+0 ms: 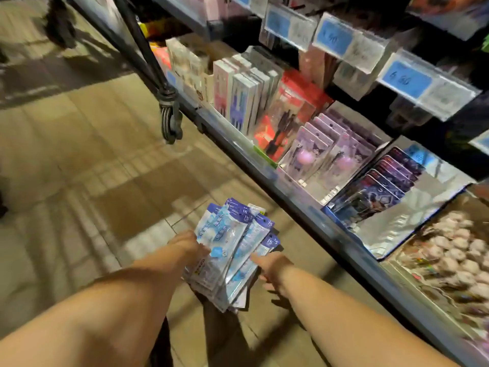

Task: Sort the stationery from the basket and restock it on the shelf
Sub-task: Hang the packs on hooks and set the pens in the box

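The shelf [264, 168] runs from 11 o'clock down to 4 o'clock, and the packets [232, 250] are not on it yet. They hang over the tiled floor [79, 154] at about 6 o'clock, as a loose, fanned stack of slippery blue-and-white sleeves. That looseness is the main risk: a tilt or a one-sided squeeze would likely let the upper ones slide off and scatter. The left hand [189, 247] is clamped on the stack's left edge. The right hand [272, 266] lays its thumb on the right edge, but I cannot tell whether its fingers close underneath, so the hold may be lopsided. A second risk is placement. Every visible shelf section looks full, with no matching blue packets in sight, so they could end up in the wrong row. At 4 o'clock there is a bin [455, 255] of pale pink pieces. From 3 o'clock up to 12 stand dark card packs [381, 186], lilac packs [322, 154], red packs [288, 112] and white boxes [240, 96]. A trolley wheel [170, 123] stands hard against the shelf edge at 11 o'clock — an obstacle for any step leftward — and price tags [404, 79] jut out overhead at 2 o'clock.
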Available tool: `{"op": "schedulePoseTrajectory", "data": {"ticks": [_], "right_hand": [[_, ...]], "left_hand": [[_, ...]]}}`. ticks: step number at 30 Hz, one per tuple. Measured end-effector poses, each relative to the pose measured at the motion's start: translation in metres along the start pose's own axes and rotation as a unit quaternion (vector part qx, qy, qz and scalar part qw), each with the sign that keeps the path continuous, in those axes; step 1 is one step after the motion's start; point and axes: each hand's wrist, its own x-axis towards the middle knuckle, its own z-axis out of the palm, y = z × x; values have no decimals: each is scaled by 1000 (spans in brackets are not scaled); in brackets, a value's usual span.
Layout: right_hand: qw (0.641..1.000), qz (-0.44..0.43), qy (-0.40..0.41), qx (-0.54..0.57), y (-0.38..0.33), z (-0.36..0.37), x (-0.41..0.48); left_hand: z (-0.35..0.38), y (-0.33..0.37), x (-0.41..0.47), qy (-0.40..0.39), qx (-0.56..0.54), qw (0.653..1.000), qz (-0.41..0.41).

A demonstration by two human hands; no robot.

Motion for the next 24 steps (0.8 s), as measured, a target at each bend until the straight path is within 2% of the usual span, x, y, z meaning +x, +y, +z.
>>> {"op": "schedulePoseTrajectory", "data": {"ticks": [4, 7, 9, 12, 16, 18, 21, 24], "right_hand": [[997, 27, -3, 70, 19, 34, 40], [993, 8, 65, 98, 22, 39, 59], [984, 6, 93, 154, 13, 36, 49], [981, 3, 125, 146, 10, 34, 47], [990, -35, 55, 128, 31, 39, 76], [994, -43, 26, 101, 33, 42, 85], [986, -53, 3, 155, 23, 43, 68], [987, -59, -11, 152, 13, 44, 55]], "left_hand": [[5, -3, 32, -22, -5, 999, -29], [10, 3, 45, -46, 17, 998, -31], [21, 4, 52, -42, 36, 998, -24], [37, 4, 64, -21, 52, 998, -35], [38, 12, 59, -11, -2, 1000, -27], [40, 14, 57, -12, -37, 998, -48], [44, 16, 54, 10, -73, 996, -57], [47, 14, 53, 6, -113, 992, -51]]}}
